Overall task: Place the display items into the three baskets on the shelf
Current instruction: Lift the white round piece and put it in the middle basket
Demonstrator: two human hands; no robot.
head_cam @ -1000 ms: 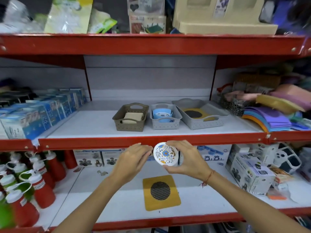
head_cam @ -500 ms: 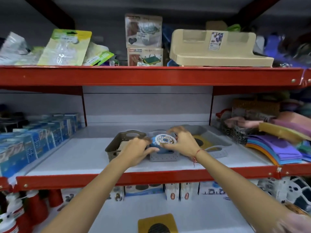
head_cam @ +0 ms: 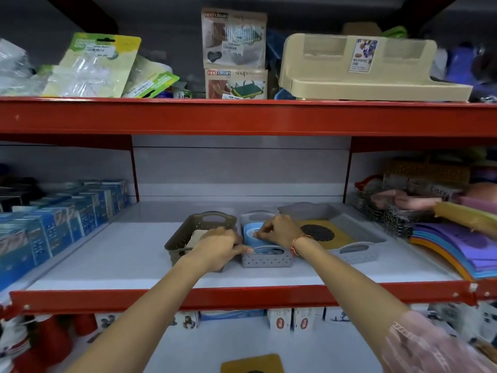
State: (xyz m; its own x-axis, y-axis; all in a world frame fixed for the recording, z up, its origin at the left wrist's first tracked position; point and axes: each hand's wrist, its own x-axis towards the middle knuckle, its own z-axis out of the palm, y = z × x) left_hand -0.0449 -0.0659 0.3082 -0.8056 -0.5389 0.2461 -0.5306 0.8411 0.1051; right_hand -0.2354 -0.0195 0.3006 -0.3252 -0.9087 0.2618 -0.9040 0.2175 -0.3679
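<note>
Three baskets stand in a row on the middle shelf: a brown basket (head_cam: pixel 200 224) with a beige item (head_cam: pixel 197 236) in it, a small grey basket (head_cam: pixel 266 261), and a wide grey tray basket (head_cam: pixel 361 251) holding a yellow mat with a black mesh circle (head_cam: pixel 322 234). My right hand (head_cam: pixel 279 231) is down inside the small grey basket, fingers closed on a round disc with a blue rim (head_cam: pixel 250 234) that lies on other blue discs. My left hand (head_cam: pixel 217 249) rests knuckles up at that basket's near left corner, a fingertip on its rim; its grip is hidden. Another yellow mat (head_cam: pixel 252 363) lies on the lower shelf.
Blue boxes (head_cam: pixel 53 224) fill the shelf's left side. A wire basket (head_cam: pixel 390 211) and stacked coloured foam mats (head_cam: pixel 457 246) crowd the right. Red shelf beams run in front (head_cam: pixel 242 294) and overhead (head_cam: pixel 242 117). Red bottles (head_cam: pixel 40 343) stand at lower left.
Both hands rose from the lower shelf to the middle shelf with the round disc. The right hand has lowered it into the small grey basket; the left hand came down onto the basket's front corner.
</note>
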